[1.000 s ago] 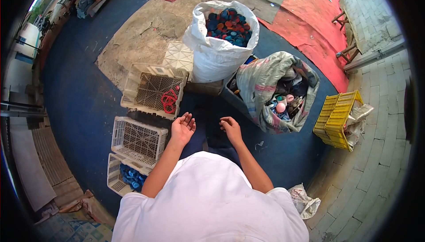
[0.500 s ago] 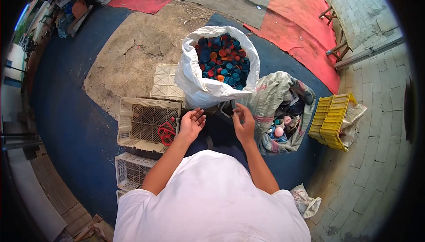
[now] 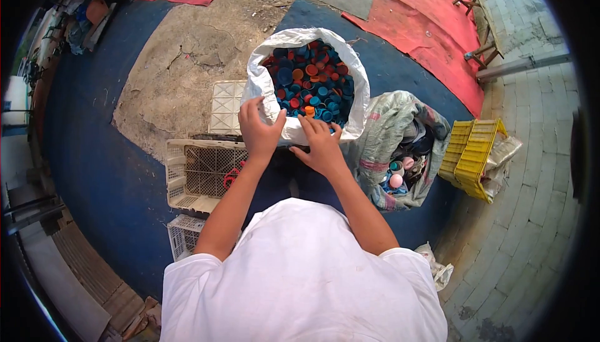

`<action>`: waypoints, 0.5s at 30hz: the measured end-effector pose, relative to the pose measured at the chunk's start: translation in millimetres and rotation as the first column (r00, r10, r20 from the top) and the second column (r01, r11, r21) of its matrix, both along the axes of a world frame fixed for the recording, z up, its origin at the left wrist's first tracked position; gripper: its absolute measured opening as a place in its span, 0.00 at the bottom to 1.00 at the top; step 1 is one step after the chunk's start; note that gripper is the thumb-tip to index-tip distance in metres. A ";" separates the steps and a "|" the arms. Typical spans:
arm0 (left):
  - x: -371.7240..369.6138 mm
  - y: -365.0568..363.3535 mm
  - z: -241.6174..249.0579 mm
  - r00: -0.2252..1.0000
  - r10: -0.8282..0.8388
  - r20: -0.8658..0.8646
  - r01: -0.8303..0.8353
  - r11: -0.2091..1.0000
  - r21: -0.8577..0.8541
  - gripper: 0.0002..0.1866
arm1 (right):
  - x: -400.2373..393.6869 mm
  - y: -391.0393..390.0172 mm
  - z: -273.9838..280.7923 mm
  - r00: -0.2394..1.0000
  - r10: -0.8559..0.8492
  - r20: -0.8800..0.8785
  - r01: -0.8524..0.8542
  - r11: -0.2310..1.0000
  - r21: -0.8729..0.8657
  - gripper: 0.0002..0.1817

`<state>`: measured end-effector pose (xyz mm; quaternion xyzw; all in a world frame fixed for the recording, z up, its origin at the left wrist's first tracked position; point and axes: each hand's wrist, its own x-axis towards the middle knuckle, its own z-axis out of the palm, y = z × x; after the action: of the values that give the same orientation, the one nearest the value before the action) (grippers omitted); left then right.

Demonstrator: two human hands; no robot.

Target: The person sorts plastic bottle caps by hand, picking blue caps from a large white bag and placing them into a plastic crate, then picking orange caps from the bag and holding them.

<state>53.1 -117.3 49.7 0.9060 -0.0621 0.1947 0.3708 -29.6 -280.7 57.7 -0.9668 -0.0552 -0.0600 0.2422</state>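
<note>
A white sack [image 3: 361, 89] stands in front of me, its rim rolled open. Blue, red and orange plastic caps [image 3: 312, 82] fill it. My left hand [image 3: 259, 130] is at the near left part of the rim, fingers apart and touching the sack. On the near edge lies my right hand [image 3: 319, 145], its fingers spread over the rim close to an orange cap [image 3: 310, 111]. Neither hand holds a cap.
A cream crate [image 3: 187, 201] with red items stands at left, another crate [image 3: 182, 236] below it. To the right are a grey-green sack [image 3: 382, 132] of mixed items and yellow crates [image 3: 478, 154] beside a block wall [image 3: 531, 154].
Both hands have moved forward from the space before the sack onto its near rim. The view has shifted slightly.
</note>
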 end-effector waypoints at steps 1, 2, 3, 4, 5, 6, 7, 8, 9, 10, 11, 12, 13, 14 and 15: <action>7.3 -4.3 -0.1 0.998 0.040 -0.049 -0.037 0.997 0.066 0.29 | 0.2 -0.9 -5.9 0.999 0.029 -0.029 -0.030 0.999 -0.032 0.35; 13.5 -8.0 -1.5 0.992 0.083 -0.097 -0.070 0.988 0.135 0.31 | 2.1 -2.3 -10.2 0.997 0.056 -0.060 -0.060 0.996 -0.062 0.35; 16.9 -10.7 -0.3 0.981 0.125 -0.147 -0.093 0.974 0.206 0.32 | 4.2 -1.9 -5.7 0.994 0.062 -0.086 -0.064 0.998 -0.022 0.31; 19.0 -10.6 0.6 0.970 0.124 -0.208 -0.086 0.979 0.185 0.32 | 3.7 -2.7 -6.7 0.992 0.088 -0.086 -0.090 0.996 -0.025 0.31; 24.1 -9.3 1.9 0.957 0.121 -0.265 -0.080 0.984 0.161 0.32 | 6.0 -4.7 -8.4 0.990 0.112 -0.083 -0.115 0.993 -0.030 0.30; 29.0 -8.3 3.3 0.941 0.114 -0.319 -0.074 0.988 0.136 0.32 | 9.3 -7.0 -8.8 0.988 0.134 -0.078 -0.137 0.990 -0.037 0.30; 30.5 -5.9 2.9 0.958 0.114 -0.262 -0.079 0.987 0.141 0.29 | 10.8 -9.1 -8.2 0.983 0.154 -0.097 -0.155 0.988 0.001 0.29; 31.8 -2.0 3.4 0.951 0.129 -0.282 -0.090 0.985 0.147 0.29 | 12.4 -10.8 -6.2 0.977 0.177 -0.116 -0.173 0.984 0.039 0.27; 32.8 2.7 6.4 0.942 0.146 -0.302 -0.103 0.983 0.154 0.29 | 14.9 -12.3 -3.6 0.970 0.202 -0.135 -0.193 0.978 0.077 0.26; 32.9 8.2 7.7 0.932 0.164 -0.324 -0.116 0.980 0.161 0.29 | 18.1 -13.8 -3.1 0.964 0.231 -0.135 -0.212 0.967 0.141 0.24; 32.0 14.1 7.1 0.935 0.184 -0.302 -0.133 0.974 0.181 0.25 | 22.0 -15.6 -2.9 0.955 0.262 -0.135 -0.232 0.951 0.206 0.23; 32.3 21.1 2.3 0.919 0.202 -0.338 -0.173 0.978 0.114 0.24 | 26.2 -17.6 -2.1 0.946 0.295 -0.134 -0.251 0.930 0.269 0.22; 33.9 29.3 -8.5 0.902 0.218 -0.372 -0.217 0.975 0.046 0.23 | 32.0 -20.0 1.0 0.931 0.299 -0.209 -0.230 0.926 0.301 0.22; 36.5 38.4 -18.8 0.885 0.232 -0.403 -0.263 0.965 -0.021 0.22 | 40.4 -23.1 5.9 0.910 0.306 -0.281 -0.208 0.921 0.329 0.22; 38.4 49.1 -30.4 0.874 0.261 -0.409 -0.336 0.934 -0.122 0.19 | 49.9 -26.7 11.3 0.883 0.312 -0.351 -0.183 0.917 0.354 0.22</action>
<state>91.5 -68.2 19.3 0.8856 0.1719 0.0722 0.4254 20.3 -307.4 69.0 -0.8927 -0.1187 0.1627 0.4032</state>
